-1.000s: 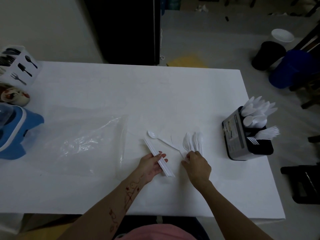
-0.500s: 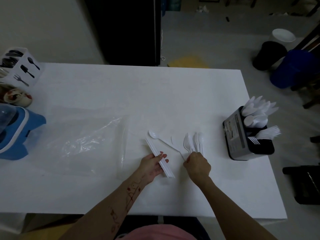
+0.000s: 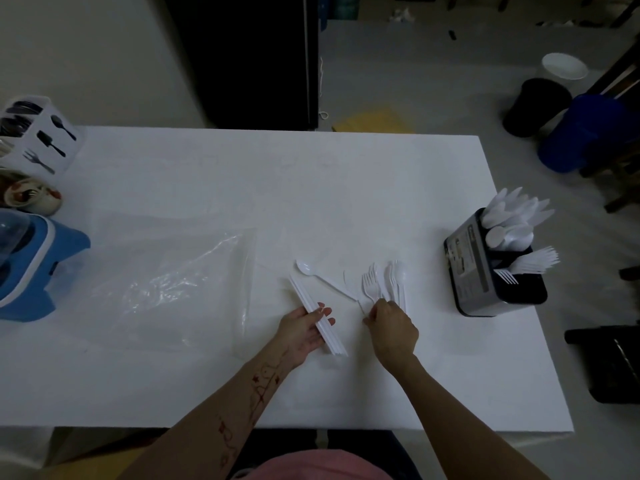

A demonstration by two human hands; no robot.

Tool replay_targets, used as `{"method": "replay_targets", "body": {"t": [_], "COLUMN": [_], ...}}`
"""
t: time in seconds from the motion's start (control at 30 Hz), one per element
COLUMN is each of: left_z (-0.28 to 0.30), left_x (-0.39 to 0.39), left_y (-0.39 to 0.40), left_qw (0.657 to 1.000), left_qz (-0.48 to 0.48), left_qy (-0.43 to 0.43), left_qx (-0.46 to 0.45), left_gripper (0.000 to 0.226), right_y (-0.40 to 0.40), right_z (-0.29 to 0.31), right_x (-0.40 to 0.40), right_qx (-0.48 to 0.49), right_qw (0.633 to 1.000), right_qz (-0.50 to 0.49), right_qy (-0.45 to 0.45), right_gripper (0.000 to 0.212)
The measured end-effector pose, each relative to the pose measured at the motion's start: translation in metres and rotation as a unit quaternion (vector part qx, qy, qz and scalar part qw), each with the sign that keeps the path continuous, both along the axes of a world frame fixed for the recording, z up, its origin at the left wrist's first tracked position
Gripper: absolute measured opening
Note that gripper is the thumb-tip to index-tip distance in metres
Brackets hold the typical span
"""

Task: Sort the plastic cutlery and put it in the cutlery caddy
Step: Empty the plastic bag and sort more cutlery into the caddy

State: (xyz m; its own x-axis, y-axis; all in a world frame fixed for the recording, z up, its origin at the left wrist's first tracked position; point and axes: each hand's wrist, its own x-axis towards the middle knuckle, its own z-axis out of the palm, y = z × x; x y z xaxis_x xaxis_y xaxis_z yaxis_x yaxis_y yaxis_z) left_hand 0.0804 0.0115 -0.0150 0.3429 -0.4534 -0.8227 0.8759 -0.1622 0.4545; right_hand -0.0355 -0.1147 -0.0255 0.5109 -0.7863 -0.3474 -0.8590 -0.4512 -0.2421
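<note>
Little has moved: left hand (image 3: 300, 332) still grips the knife bundle (image 3: 317, 318), fingers curled around it; right hand (image 3: 393, 329) fingers remain pinched on the forks (image 3: 375, 284) on the desk (image 3: 242, 174).

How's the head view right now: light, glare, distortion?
Head view: dim overall; white forks barely stand out from the white table; glare streaks on the clear plastic bag; wide-angle bending at the table edges; hands sharp, no motion blur.

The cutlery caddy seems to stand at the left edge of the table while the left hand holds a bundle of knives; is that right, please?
Not quite: the head view shows the cutlery caddy at the right edge of the table, not the left. The left hand does hold the bundle of knives.
</note>
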Motion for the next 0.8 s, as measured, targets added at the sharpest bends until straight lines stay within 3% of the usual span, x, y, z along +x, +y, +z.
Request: {"method": "replay_targets", "body": {"t": [0.4,0.8], "left_z": [0.000,0.005], "left_x": [-0.003,0.000], "left_y": [-0.002,-0.011], "left_qw": [1.000,1.000], "left_qz": [-0.005,-0.014], "left_qy": [-0.002,-0.013], "left_qx": [-0.004,-0.006], "left_gripper": [0.013,0.015], "right_y": [-0.007,-0.003], "right_z": [0.005,0.015], "right_x": [0.000,-0.003], "right_qx": [0.049,0.115], "right_qw": [0.999,0.970], "right_qz": [-0.010,0.012], "right_qy": [0.000,-0.216], "right_gripper": [0.011,0.017]}}
